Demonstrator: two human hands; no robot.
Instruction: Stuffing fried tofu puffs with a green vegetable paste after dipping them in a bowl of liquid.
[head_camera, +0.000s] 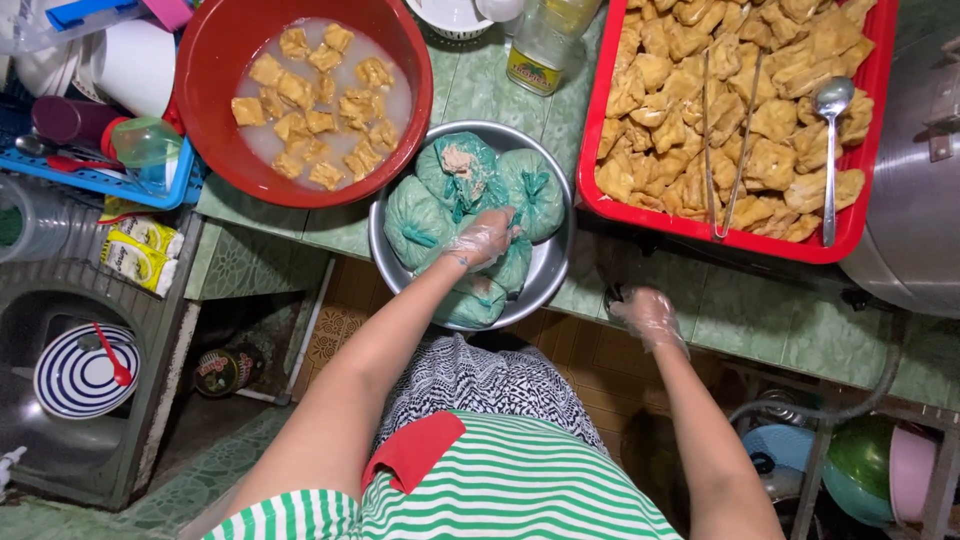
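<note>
A metal bowl (553, 262) on the green counter holds several tied green plastic bags (418, 222) of filling; one at the top is open, showing a pale mince. My left hand (482, 240), in a thin clear glove, rests on the bags in the middle of the bowl, fingers curled on one of them. My right hand (650, 318), also gloved, hangs at the counter's front edge with fingers loosely apart and nothing in it, just below the red tray (735, 232) of fried tofu puffs.
A red basin (215, 60) of tofu pieces in cloudy water stands at left. Metal tongs (722, 150) and a spoon (831, 130) lie on the tofu tray. An oil bottle (545, 40) stands behind. A big steel pot (915, 200) is at right, a sink (60, 400) with a striped plate at left.
</note>
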